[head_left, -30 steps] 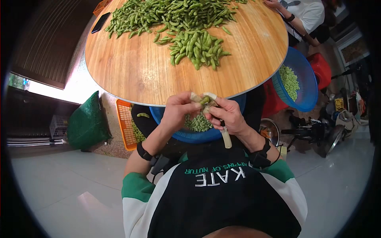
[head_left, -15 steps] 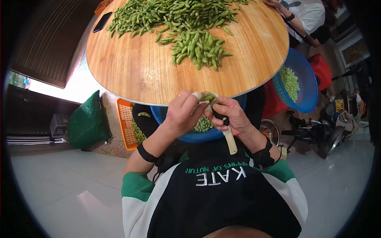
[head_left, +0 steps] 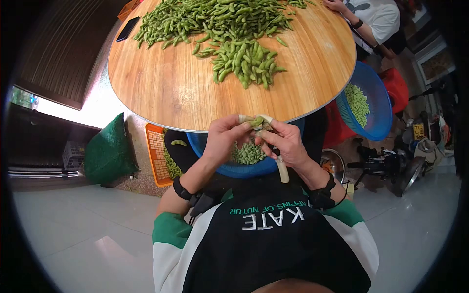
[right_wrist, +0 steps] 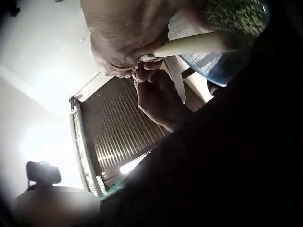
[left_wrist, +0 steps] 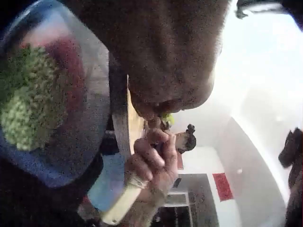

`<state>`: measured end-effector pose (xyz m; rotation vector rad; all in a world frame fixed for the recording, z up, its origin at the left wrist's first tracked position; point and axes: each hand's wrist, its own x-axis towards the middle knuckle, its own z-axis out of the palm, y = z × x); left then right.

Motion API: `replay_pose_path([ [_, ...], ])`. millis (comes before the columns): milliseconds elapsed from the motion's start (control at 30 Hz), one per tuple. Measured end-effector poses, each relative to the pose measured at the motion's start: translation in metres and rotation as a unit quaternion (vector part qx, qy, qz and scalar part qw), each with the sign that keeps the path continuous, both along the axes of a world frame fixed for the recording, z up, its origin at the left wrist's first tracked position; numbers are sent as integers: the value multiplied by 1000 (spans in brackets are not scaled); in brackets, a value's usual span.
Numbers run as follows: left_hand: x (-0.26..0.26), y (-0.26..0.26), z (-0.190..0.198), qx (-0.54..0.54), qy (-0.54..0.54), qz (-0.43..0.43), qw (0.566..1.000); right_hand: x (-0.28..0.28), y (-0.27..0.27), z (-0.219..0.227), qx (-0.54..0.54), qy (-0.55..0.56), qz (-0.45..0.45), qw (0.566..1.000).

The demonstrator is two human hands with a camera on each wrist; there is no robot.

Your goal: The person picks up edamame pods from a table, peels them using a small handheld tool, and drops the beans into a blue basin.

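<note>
In the head view my left hand [head_left: 223, 138] and right hand [head_left: 289, 145] meet just off the table's near edge. Between their fingertips a green pod [head_left: 255, 122] is pinched. My right hand's lower fingers also grip a knife with a pale handle [head_left: 283, 171]; its blade shows in the right wrist view [right_wrist: 176, 79]. Light wrappings cover some fingertips. Under the hands, shelled beans [head_left: 248, 154] lie in a blue basin [head_left: 225, 169]. The left wrist view shows the right hand [left_wrist: 154, 163] with the handle [left_wrist: 122, 206].
A round wooden table [head_left: 161, 88] bears a large pile of pods [head_left: 215, 20], a smaller heap [head_left: 246, 63] and a phone [head_left: 128, 29]. An orange basket [head_left: 155, 155] stands at left. Another blue basin [head_left: 380, 106] holds beans at right, near a seated person [head_left: 378, 22].
My left hand turned and lifted over the pod half a second ago, and its thumb and fingers are back on the pod. The knife handle has swung slightly.
</note>
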<state>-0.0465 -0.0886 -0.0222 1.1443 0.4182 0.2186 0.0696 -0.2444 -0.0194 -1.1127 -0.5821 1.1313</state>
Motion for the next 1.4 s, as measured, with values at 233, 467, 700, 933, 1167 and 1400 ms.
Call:
replay_pose_path([
  [233,-5,-23,-4,227,30,71,971,-7,8,-10,19,-406,-169,898],
  [467,-15,-32,-2,342,40,44,938,-9,10,-15,44,-542,-137,828],
  [700,-54,-16,17,534,2,43,844,-12,8,-18,17,-498,-59,865],
  [933,-94,40,56,707,193,-18,681,-10,4,-21,99,-493,-17,864],
  [1167,62,82,35,717,-20,79,693,-8,1,-7,-54,-331,27,942],
  [1400,111,117,12,825,-42,53,561,-3,-8,-10,12,-284,-34,958],
])
